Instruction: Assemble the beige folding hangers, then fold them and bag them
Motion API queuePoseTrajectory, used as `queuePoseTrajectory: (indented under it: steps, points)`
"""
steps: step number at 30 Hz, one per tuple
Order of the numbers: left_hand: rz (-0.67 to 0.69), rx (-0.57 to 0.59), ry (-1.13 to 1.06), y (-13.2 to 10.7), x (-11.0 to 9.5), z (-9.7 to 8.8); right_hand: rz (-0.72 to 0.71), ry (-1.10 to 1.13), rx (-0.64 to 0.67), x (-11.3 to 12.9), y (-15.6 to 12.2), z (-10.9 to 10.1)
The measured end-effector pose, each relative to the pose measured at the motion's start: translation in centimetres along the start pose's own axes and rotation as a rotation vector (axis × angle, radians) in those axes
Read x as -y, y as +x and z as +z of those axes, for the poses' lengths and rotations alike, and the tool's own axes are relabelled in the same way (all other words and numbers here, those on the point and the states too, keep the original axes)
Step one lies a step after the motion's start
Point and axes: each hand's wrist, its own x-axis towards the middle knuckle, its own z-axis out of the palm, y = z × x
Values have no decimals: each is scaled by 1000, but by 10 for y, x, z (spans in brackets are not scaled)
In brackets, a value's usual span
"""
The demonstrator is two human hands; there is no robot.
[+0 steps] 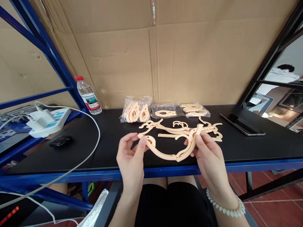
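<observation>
Between my two hands is a cream plastic folding clothes hanger [163,155], held above the front edge of the black table. Its arms are spread into a shallow curve, with a hook part standing up near the right side. My left hand [132,154] pinches the left end between thumb and fingers. The right end is gripped by my right hand [209,154], whose fingertips are partly behind it. Just beyond, several more cream hangers [163,126] lie unfolded on the table, partly hidden by the held one.
Along the cardboard wall lie clear bags of folded hangers [136,110]. A water bottle [88,96] stands back left, near a power strip [49,121] with a white cable crossing the table edge. A black mouse-like object [61,141] lies left, a phone [242,124] right.
</observation>
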Motion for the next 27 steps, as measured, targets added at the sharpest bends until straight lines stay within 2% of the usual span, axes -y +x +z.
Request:
queuePoseTrajectory:
  steps: [4, 7, 9, 16, 20, 24, 27]
  points:
    - [21, 177, 53, -1, 3, 11, -35, -159, 105, -4, 1, 12]
    - [16, 335, 60, -3, 3, 18, -72, -204, 212, -5, 0, 23]
    - [24, 391, 79, -5, 2, 21, -82, -222, 251, -5, -1, 29]
    - [59, 431, 127, 0, 0, 19, -82, -247, 260, -8, -4, 34]
    - [40, 444, 124, 5, -2, 20, -61, -259, 331, -7, 6, 28]
    - [48, 516, 213, 13, -12, 26, -56, -348, 440, 12, 27, 27]
    - [139, 581, 320, 24, -24, 33, -21, -405, 504, 33, 42, 32]
